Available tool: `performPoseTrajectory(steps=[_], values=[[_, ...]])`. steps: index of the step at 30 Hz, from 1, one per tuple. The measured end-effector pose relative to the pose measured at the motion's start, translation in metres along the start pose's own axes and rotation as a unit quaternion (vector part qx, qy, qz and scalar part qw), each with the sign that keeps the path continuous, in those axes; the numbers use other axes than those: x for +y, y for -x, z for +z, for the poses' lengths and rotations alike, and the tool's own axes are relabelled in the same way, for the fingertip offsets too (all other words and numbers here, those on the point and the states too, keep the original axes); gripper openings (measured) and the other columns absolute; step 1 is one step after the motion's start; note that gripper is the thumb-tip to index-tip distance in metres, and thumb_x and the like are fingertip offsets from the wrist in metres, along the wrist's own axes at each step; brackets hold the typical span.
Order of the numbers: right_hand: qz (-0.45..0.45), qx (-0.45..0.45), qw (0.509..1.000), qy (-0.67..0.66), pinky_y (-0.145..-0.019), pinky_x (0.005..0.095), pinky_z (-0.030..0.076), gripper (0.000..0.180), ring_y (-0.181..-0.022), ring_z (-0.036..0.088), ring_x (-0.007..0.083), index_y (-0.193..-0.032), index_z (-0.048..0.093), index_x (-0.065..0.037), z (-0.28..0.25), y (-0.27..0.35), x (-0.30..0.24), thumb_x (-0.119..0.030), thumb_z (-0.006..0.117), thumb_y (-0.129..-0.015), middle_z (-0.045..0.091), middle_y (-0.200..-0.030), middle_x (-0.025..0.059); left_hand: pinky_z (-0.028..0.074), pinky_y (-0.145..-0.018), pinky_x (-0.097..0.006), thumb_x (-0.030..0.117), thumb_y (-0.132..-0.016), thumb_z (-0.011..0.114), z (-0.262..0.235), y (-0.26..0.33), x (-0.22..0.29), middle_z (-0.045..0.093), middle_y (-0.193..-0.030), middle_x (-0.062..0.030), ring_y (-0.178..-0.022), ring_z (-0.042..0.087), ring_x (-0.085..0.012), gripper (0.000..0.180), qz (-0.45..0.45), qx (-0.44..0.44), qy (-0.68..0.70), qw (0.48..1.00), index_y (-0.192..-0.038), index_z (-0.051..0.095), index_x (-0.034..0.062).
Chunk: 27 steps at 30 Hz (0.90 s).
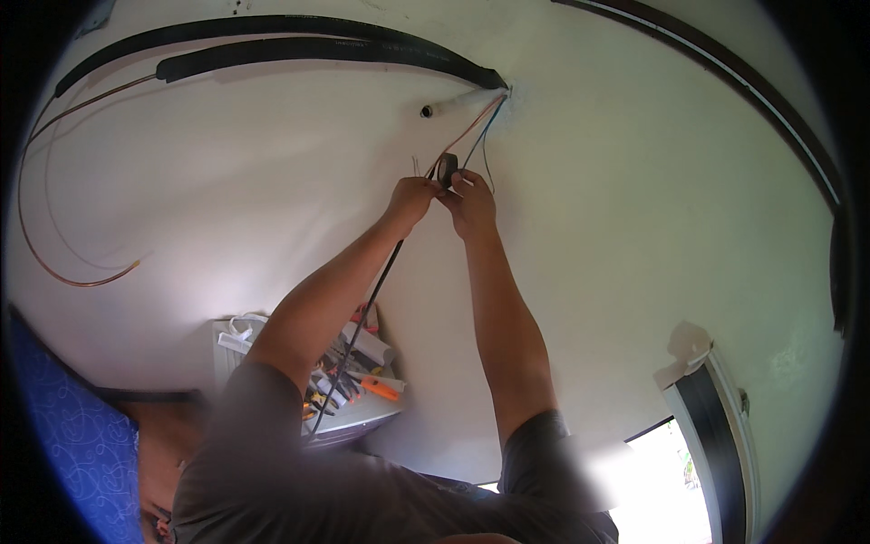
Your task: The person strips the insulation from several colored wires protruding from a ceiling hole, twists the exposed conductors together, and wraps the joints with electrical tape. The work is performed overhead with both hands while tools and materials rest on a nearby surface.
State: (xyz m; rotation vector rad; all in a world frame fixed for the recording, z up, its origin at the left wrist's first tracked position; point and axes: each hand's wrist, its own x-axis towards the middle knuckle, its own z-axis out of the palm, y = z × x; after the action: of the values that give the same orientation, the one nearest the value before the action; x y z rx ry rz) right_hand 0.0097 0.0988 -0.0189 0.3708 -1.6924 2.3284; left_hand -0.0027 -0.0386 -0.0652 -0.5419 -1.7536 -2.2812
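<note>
Both my arms reach up to the wall at the upper middle. My left hand [412, 201] is closed around the end of a black cable [388, 266], which hangs down past my left forearm. A few thin bare wire ends [416, 166] stick up above it. In the fingers of my right hand [475, 205] is a roll of black tape [448, 170], close against the cable end. An orange-brown wire [472, 126] and a blue wire [484, 130] run from a hole in the wall down to my hands. My fingers hide where wires and cable meet.
Two black foam-covered pipes [299, 48] leave the hole leftward, ending in bent copper tubing [86, 285]. A white pipe stub [453, 102] juts out beside the hole. Below, a cabinet top [222, 349] carries several tools, including an orange-handled one [379, 388]. A bright opening lies lower right.
</note>
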Motion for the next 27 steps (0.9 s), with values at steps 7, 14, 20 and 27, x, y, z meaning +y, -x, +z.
performPoseTrajectory(steps=[7, 14, 20, 27], values=[[0.03, -0.129, 0.989, -0.07, -0.09, 0.0422, 0.054, 0.018, -0.093, 0.068, 0.022, -0.12, 0.061, -0.001, -0.016, -0.007, -0.002, -0.013, 0.052, -0.111, 0.069, -0.115, 0.009, 0.041, -0.055, -0.029, 0.028, -0.099, 0.07, -0.001, 0.004, 0.015, 0.056, -0.07, -0.0008, -0.063, 0.052, -0.012, 0.03, -0.062, -0.032, 0.082, 0.994, -0.082, 0.07, 0.0034], [0.033, -0.11, 0.993, -0.015, -0.085, 0.0375, 0.055, 0.019, -0.09, 0.068, 0.0196, -0.123, 0.062, -0.002, -0.007, -0.01, -0.011, -0.013, 0.052, -0.111, 0.07, -0.116, 0.0101, 0.048, -0.065, -0.031, 0.021, -0.096, 0.075, -0.005, 0.005, 0.011, 0.067, -0.079, -0.0052, -0.073, 0.059, -0.0149, 0.022, -0.024, -0.03, 0.062, 0.997, -0.091, 0.077, -0.0006], [-0.125, 0.043, 0.89, 0.436, -0.068, 0.0339, 0.055, 0.038, -0.083, 0.065, 0.0181, -0.104, 0.067, 0.001, 0.029, -0.002, -0.048, -0.037, 0.067, -0.101, 0.067, -0.095, 0.0084, 0.054, -0.081, -0.037, 0.014, -0.087, 0.078, -0.002, 0.003, 0.002, 0.076, -0.091, -0.013, -0.088, 0.072, -0.0219, 0.018, 0.103, 0.061, -0.044, 0.992, -0.094, 0.079, -0.0033], [0.06, -0.115, 0.889, 0.439, -0.067, 0.0359, 0.049, 0.058, -0.074, 0.049, 0.0128, -0.085, 0.066, -0.007, 0.04, -0.008, -0.087, -0.064, 0.069, -0.094, 0.051, -0.079, -0.0015, 0.054, -0.079, -0.042, 0.021, -0.089, 0.077, 0.002, 0.005, 0.001, 0.071, -0.102, -0.0162, -0.091, 0.071, -0.0308, 0.017, 0.138, 0.142, -0.172, 0.965, -0.091, 0.081, 0.005]])
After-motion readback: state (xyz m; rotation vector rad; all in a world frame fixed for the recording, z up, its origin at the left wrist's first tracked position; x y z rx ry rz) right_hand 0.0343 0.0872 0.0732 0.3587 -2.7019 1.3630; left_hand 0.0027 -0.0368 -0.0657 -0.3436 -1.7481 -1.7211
